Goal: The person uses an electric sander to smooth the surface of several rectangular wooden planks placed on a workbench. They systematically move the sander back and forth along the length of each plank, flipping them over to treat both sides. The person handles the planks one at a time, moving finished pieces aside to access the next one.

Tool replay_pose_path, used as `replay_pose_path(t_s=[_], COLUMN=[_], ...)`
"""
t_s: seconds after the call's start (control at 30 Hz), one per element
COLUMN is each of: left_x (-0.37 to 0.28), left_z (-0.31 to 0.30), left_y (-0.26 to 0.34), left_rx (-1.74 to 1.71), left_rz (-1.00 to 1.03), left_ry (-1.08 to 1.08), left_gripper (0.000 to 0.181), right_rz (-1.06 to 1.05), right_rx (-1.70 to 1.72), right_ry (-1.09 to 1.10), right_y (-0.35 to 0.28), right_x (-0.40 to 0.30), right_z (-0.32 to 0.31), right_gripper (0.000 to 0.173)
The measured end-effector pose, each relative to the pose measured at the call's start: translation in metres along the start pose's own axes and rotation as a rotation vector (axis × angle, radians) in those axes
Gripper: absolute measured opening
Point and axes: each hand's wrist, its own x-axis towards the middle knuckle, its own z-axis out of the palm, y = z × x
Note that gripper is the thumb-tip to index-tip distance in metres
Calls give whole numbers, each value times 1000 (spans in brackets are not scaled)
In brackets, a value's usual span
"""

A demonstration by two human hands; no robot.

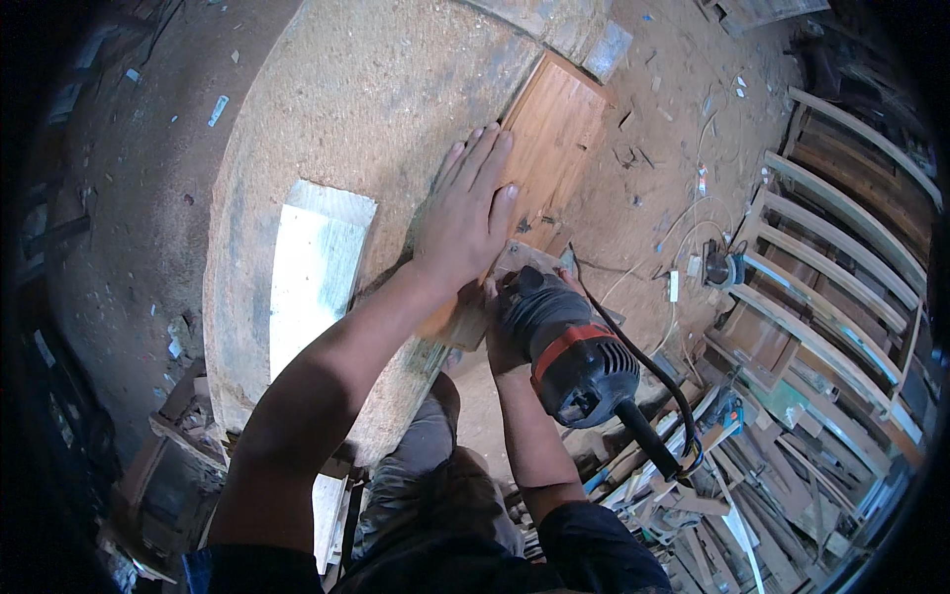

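Note:
My left hand (469, 204) lies flat, fingers stretched, on the left edge of a reddish-brown wooden board (557, 134) on a sawdust-covered workbench (356, 96). Just below it, my right hand (505, 327) grips a black and red corded power tool (571, 349), apparently a trim router, whose base plate rests at the board's edge. The tool hides most of my right fingers. Its black cord (660, 371) loops down on the right. A pale wood block (319, 275) lies on the bench to the left of my left forearm.
A slatted wooden frame (831, 245) leans at the right. Below it spreads a heap of wood offcuts (772, 475). Another corded power tool (720, 265) sits beside the frame, its thin cable crossing the dirt floor (653, 156). More scrap wood (185, 438) lies at lower left.

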Motion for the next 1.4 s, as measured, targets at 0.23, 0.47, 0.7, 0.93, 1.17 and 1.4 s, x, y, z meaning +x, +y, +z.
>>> replay_pose_path(t_s=[0.23,0.47,0.7,0.93,1.17,1.4], left_x=[-1,2,3,4,5,6], left_z=[-2,-6,-6,-7,-8,-10], left_y=[-1,3,6,7,8,6], left_rx=[6,15,43,58,63,64], left_rz=[-25,-26,-41,-50,-55,-66], left_ry=[-28,-48,-37,-49,-59,-76], left_gripper=[58,58,62,64,63,64], right_rz=[-202,-488,-850,-1029,-1143,-1123], right_rx=[-158,-337,-575,-704,-874,-738], right_ry=[3,44,105,130,166,100], right_y=[8,-2,-15,-26,-43,-52], right_x=[21,37,49,57,62,82], right_z=[6,12,23,29,43,48], right_gripper=[56,64,73,85,85,78])
